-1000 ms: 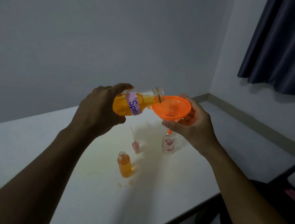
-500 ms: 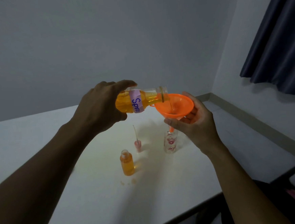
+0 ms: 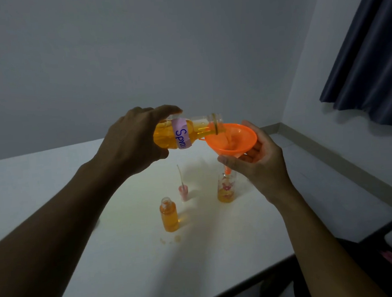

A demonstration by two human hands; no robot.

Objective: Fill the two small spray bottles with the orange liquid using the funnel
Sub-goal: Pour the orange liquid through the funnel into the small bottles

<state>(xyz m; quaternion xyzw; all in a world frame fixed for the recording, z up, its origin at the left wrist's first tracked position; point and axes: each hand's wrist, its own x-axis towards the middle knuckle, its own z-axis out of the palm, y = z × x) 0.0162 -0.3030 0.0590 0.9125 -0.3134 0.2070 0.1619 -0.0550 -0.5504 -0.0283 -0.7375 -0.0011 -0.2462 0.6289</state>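
above the white table [image 3: 52, 187]: left hand [image 3: 133, 141] grasping tipped supply bottle [image 3: 184, 132]; right hand [image 3: 259, 159] pinching funnel [image 3: 231, 138], spout in flowered spray bottle [image 3: 226, 189], part-filled. near left, plain spray bottle [image 3: 170, 217] full. light, tippy, likely slippery; steady by body.

Only legible text: handwritten "Spra" in blue-purple marker on pale pink label [image 3: 181, 135], wrapped round large bottle [image 3: 184, 132] of orange liquid; further letters curved out of sight. Flowered small bottle [image 3: 226, 189] bore pink flower print, no words. No other writing, brand or number was readable.
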